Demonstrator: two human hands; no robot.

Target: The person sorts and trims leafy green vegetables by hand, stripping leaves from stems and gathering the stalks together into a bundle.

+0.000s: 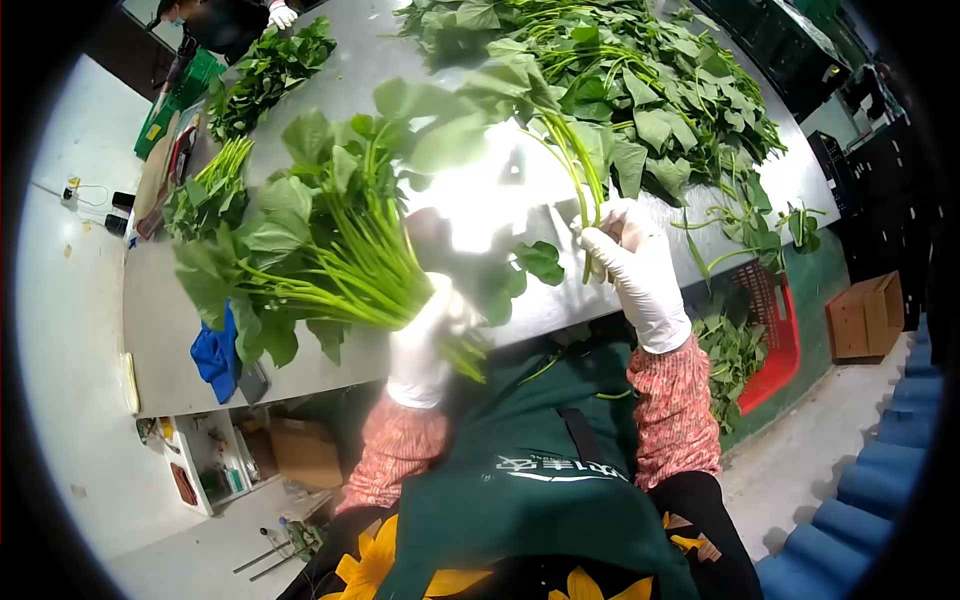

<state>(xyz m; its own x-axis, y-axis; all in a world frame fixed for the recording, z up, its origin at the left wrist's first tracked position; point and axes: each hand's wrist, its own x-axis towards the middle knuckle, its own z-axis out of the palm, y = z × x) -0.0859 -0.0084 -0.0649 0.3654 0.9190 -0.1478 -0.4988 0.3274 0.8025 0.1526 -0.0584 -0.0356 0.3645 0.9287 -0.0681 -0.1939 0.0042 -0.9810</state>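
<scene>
My left hand (pixel 432 335), in a white glove, is wrapped round a thick bunch of leafy green stems (pixel 350 255). The leaves fan out up and to the left, and the cut ends poke out below the fist. My right hand (pixel 625 245), also gloved, pinches a few leafy stems (pixel 572 150) upright above the table, their leaves partly blurred. A large heap of the same leafy greens (pixel 640 100) lies behind and to the right of that hand. A single leaf (pixel 540 262) hangs between both hands, near the table's front edge.
The metal table (pixel 330 385) reflects bright glare. Bundled greens (pixel 215 190) and another pile (pixel 275 75) lie at left, beside a blue cloth (pixel 215 355). A co-worker's gloved hand (pixel 282 15) shows at top left. Below right are a red basket (pixel 785 345) and cardboard box (pixel 866 318).
</scene>
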